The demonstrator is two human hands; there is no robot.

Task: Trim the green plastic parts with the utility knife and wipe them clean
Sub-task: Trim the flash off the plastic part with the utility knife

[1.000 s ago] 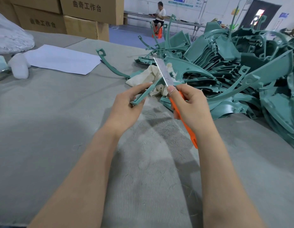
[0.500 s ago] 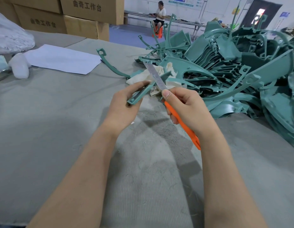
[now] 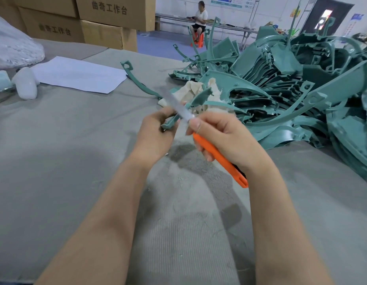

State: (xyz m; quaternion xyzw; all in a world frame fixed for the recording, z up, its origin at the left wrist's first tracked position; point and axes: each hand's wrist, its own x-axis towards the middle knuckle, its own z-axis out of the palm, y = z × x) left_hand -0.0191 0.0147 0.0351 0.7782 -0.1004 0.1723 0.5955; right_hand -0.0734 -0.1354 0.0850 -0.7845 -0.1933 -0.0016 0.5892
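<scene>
The only writing I can actually read is on the cardboard boxes [image 3: 109, 9] at the back left: 曲奇工作台 in dark print, on at least two of them. The posters [image 3: 230, 2] on the far wall are too small to make out.

The left hand [image 3: 156, 132] has its grip closed round the lower end of a narrow green part [image 3: 199, 98], held up off the grey surface [image 3: 75, 161] and tilting up to the right. The right hand [image 3: 223, 136] has its grip wrapped round the orange utility knife [image 3: 217, 157], thumb up near the blade. The blade crosses in front of the part (it's motion-blurred, so I can't tell exactly where the edge meets the plastic).

Right behind the hands there's a cream rag [image 3: 191, 90], partly covered by the part. Behind that, a big pile of green parts [image 3: 291, 83] fills the right side. One curved green strip [image 3: 137, 81] lies on its own to the left of the rag, beside a white paper sheet [image 3: 79, 74]. A clear plastic bag [image 3: 14, 48] sits at the far left. In the background a person [image 3: 200, 17] is seated on an orange stool [image 3: 198, 41].
</scene>
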